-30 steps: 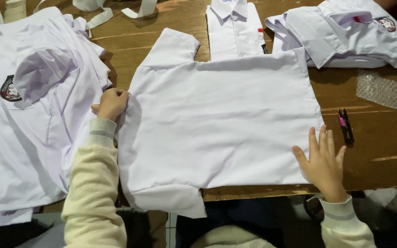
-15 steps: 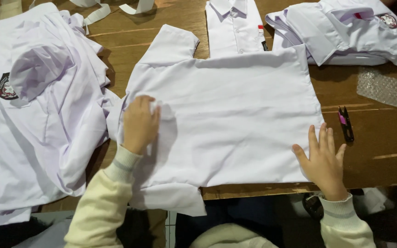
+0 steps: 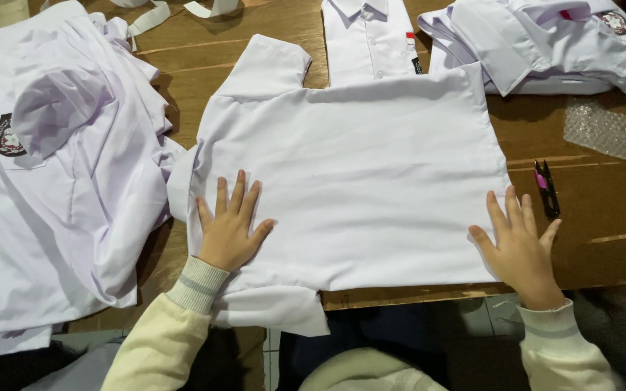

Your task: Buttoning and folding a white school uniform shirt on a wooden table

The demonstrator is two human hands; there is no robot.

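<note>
A white short-sleeved shirt point(image 3: 356, 174) lies spread face down on the brown wooden table point(image 3: 588, 217), one sleeve pointing to the far left, the other hanging over the near edge. My left hand point(image 3: 230, 228) rests flat on the shirt's near left part, fingers spread. My right hand point(image 3: 519, 246) lies flat at the shirt's near right corner, fingers apart, partly on the table. Neither hand holds anything.
A heap of white shirts with a dark badge point(image 3: 52, 188) covers the left side. A folded white shirt point(image 3: 367, 40) and another shirt pile point(image 3: 545, 43) lie at the back. Small black thread snips point(image 3: 547, 190) and bubble wrap point(image 3: 606, 130) sit at the right.
My left hand has moved from the shirt's left edge rightward onto the cloth and flattened with spread fingers. My right hand has stayed at the near right corner.
</note>
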